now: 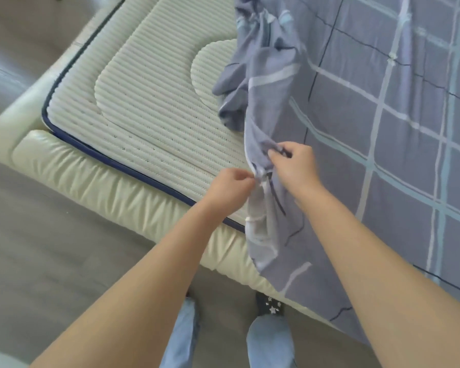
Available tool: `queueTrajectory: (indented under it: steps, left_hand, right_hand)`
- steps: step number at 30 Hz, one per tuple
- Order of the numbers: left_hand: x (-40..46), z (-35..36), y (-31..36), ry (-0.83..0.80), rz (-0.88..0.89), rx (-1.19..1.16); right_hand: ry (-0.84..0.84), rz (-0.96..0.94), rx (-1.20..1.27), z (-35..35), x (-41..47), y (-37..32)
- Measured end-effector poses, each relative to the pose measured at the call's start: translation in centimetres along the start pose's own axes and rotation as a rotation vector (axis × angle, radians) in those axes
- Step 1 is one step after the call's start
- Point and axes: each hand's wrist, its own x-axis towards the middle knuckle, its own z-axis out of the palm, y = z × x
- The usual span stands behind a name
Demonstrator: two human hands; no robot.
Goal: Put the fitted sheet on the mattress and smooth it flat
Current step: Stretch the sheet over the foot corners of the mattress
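Note:
The blue-grey checked fitted sheet covers the right part of the bed, with a bunched edge running down the middle and hanging over the near side. The cream ribbed mattress with dark blue piping lies bare on the left. My left hand pinches the white-hemmed edge of the sheet just above the mattress's near side. My right hand grips a fold of the same gathered edge a little higher and to the right. Both hands are closed on fabric.
A padded cream bed frame surrounds the mattress. Grey wooden floor lies on the near and left sides. My legs in light jeans and a dark sock with stars stand against the frame.

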Motion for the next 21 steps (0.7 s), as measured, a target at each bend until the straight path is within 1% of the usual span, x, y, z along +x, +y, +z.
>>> queueTrajectory:
  steps: [1,2,4,6,7,8,9,10,12,14,15,17,18,21]
  left_hand:
    - [0.1,-1.7,0.0,0.025,-0.024,-0.067]
    - [0.2,-3.3,0.2,0.031,-0.057,-0.152]
    - [0.7,-5.8,0.8,-0.032,-0.124,-0.347]
    - [1.5,-7.7,1.8,-0.078,-0.129,-0.552]
    - [2.0,-8.4,2.3,-0.058,-0.134,-0.635]
    - [2.4,-9.2,2.7,-0.005,-0.15,-0.699]
    - [2.9,-9.9,2.7,0.084,-0.161,-0.756]
    - [3.4,-10.8,2.7,0.166,-0.149,-0.812]
    - [4.3,-12.9,2.5,0.275,-0.066,-0.854]
    - [4.5,-15.2,1.6,0.361,-0.039,-0.862]
    - [4.6,-15.9,0.9,0.402,-0.062,-0.865]
    - [4.4,-18.0,0.0,0.523,-0.117,-0.85]
    - [4.1,-18.5,-0.8,0.585,-0.147,-0.885]
    - [3.8,-20.3,-1.7,0.845,-0.25,-0.946]
  right_hand:
    - [-0.046,0.026,0.086,0.2,-0.1,-0.8]
    - [-0.13,0.042,0.166,0.5,-0.4,-1.6]
    - [-0.359,0.037,0.322,1.2,-1.7,-3.1]
    - [-0.618,0.053,0.448,2.3,-2.9,-4.4]
    - [-0.711,0.061,0.465,2.7,-3.2,-4.8]
    - [-0.773,0.072,0.453,3.0,-3.3,-5.0]
    - [-0.81,0.089,0.425,3.4,-3.4,-5.0]
    - [-0.824,0.106,0.376,3.7,-3.4,-4.9]
    - [-0.811,0.112,0.222,4.5,-3.0,-4.3]
    - [-0.728,0.102,0.073,5.6,-2.6,-3.9]
    - [-0.692,0.099,0.036,6.0,-2.5,-3.6]
    - [-0.681,0.098,0.032,7.5,-2.1,-4.0]
    - [-0.689,0.075,0.007,8.2,-2.5,-4.2]
    - [-0.734,0.05,-0.031,9.4,-2.2,-5.4]
